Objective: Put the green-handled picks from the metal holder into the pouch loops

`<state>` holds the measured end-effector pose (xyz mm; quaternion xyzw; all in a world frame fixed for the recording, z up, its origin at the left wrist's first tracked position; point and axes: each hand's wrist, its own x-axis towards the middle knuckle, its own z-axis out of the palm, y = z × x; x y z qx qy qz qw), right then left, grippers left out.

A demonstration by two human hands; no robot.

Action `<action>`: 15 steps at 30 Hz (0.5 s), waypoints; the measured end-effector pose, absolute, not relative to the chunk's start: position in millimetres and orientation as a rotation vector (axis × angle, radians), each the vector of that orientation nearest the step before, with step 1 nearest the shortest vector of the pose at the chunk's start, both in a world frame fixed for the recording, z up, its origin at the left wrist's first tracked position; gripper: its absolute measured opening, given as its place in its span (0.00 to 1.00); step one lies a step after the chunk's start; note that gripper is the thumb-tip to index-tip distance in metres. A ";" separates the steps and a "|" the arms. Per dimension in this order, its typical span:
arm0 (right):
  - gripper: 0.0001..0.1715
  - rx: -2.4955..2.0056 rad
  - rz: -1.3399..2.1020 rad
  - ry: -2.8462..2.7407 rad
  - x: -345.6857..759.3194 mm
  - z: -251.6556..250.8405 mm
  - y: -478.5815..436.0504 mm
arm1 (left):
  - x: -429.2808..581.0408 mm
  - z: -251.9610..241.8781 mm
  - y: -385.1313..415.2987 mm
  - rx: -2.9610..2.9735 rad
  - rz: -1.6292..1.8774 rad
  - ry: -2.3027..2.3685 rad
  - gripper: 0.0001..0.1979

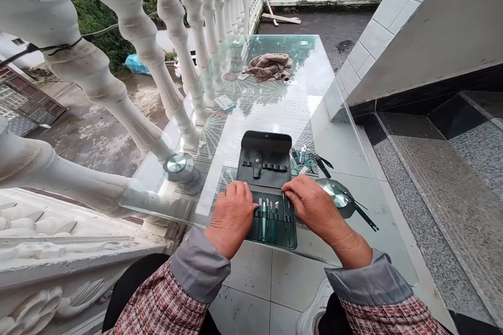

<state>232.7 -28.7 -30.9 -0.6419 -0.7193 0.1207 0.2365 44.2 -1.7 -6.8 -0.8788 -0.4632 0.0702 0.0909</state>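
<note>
A black manicure case lies unfolded near the close edge of the glass table. Several slim nail tools stand side by side in the loops of its lower panel; the loops of the upper panel hold no tools. My left hand is closed over the case's left edge, its thumb beside the leftmost tools. With fingertips pinched, my right hand holds the top of a thin metal nail tool at the panel's right side. The tool's lower part lies against the panel. Its tip is partly hidden by my fingers.
Nail clippers and cuticle nippers lie right of the case. Dark green tweezers rest over the right table support. A brown cloth and a small card lie farther back. White balusters border the left; stone steps rise on the right.
</note>
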 end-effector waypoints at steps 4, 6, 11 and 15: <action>0.10 -1.802 0.346 -1.983 233.7 -30.2 -28.5 | 43.9 -7.4 -1.7 -2.613 0.214 -1.371 0.24; 0.10 -1.804 0.372 -2.003 234.8 -29.0 -28.9 | 44.0 -7.2 -1.9 -2.615 0.218 -1.369 0.24; 0.09 -1.742 0.487 -2.048 237.8 -25.4 -31.1 | 44.2 -6.6 -2.5 -2.615 0.231 -1.376 0.24; 0.09 -1.688 0.517 -2.056 238.9 -24.3 -32.7 | 43.6 -6.9 -2.6 -2.610 0.228 -1.369 0.24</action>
